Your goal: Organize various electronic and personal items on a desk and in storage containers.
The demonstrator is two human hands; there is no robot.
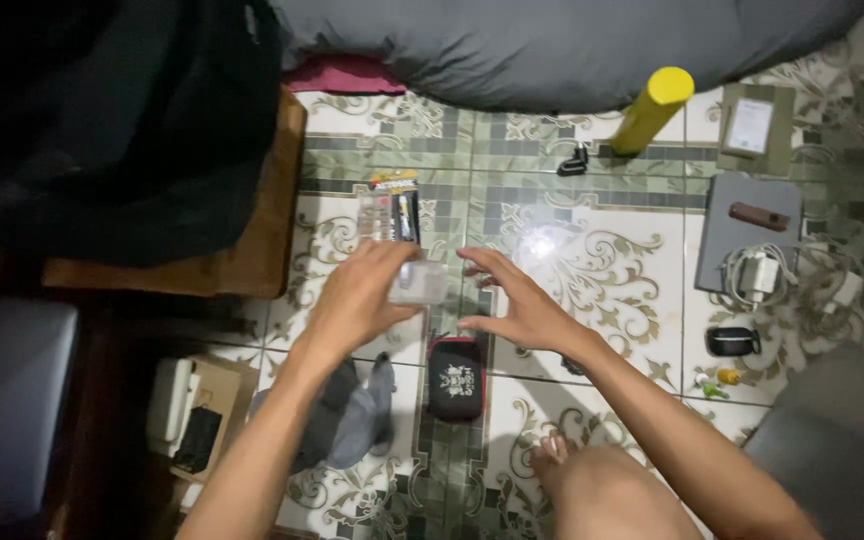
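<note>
Left hand: middle of frame, fingers curled around a small clear plastic box.
Right hand: just right of the box, fingers spread, holding nothing.
Doing it well: steady the box, bring the free hand to its right edge.
Below: black zip pouch with red trim on patterned tiled floor.
Unclear: box contents blurred; left palm hidden.

Two hands, one yellow tube, one black pouch, one blister pack
</note>
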